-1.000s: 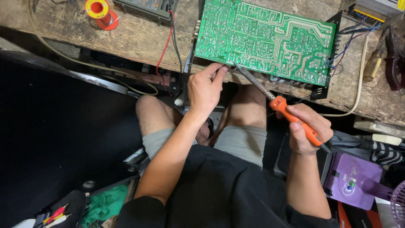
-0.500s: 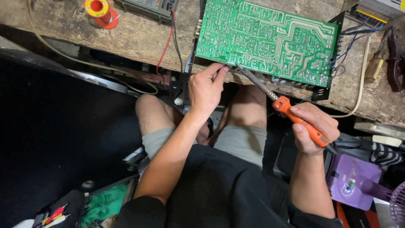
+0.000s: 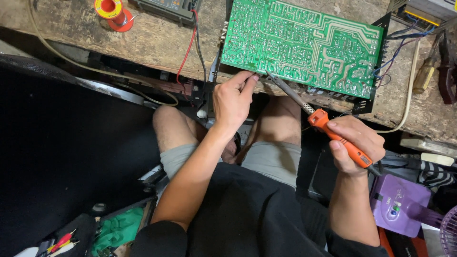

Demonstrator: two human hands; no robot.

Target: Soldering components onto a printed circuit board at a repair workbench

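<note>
A green circuit board [image 3: 304, 45] lies solder side up on a worn wooden bench [image 3: 157, 40], its near edge overhanging the person's knees. The right hand [image 3: 357, 143] sits well below the board's near edge, fingers wrapped around the orange handle of a soldering iron [image 3: 328, 128] whose metal tip reaches up to the board's lower left edge. The left hand [image 3: 233, 100] is just below that same corner, its fingers pinched together at the board's edge beside the iron's tip; what they pinch is too small to tell.
</note>
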